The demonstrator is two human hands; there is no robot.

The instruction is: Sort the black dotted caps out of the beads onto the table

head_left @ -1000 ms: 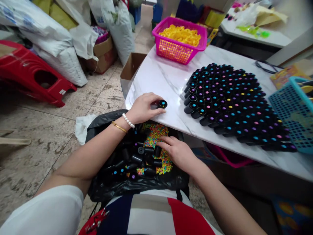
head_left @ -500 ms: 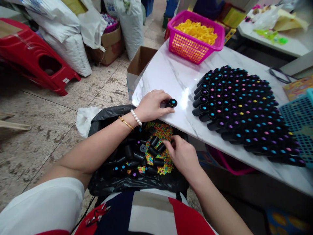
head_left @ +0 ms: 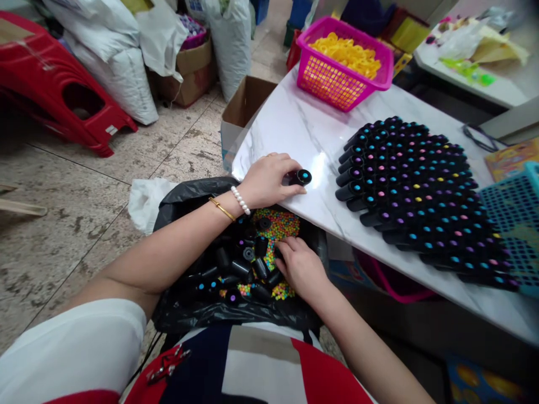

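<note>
At the near table edge, my left hand (head_left: pixel 272 182) pinches a small black tube (head_left: pixel 304 177) with a blue dot on its end. The tube lies on its side on the white marbled table (head_left: pixel 290 123). Lower down, my right hand (head_left: pixel 303 266) reaches into a black plastic bag (head_left: pixel 185 311), its fingers curled round a dark tube that they partly hide. Loose black tubes (head_left: pixel 241 270), some with blue or purple dots, lie in the bag among many small coloured beads (head_left: pixel 280 223).
On the table to the right stand packed rows of black tubes (head_left: pixel 404 174) with coloured dots. Behind them is a pink basket (head_left: pixel 332 84) of yellow pieces; a blue basket (head_left: pixel 511 213) is at the right. A cardboard box (head_left: pixel 242 106) and red stool (head_left: pixel 84 106) stand left.
My right hand has moved left and deeper among the loose tubes, shifting some of them. My left hand keeps its hold on the tube on the table. The view has shifted slightly.
</note>
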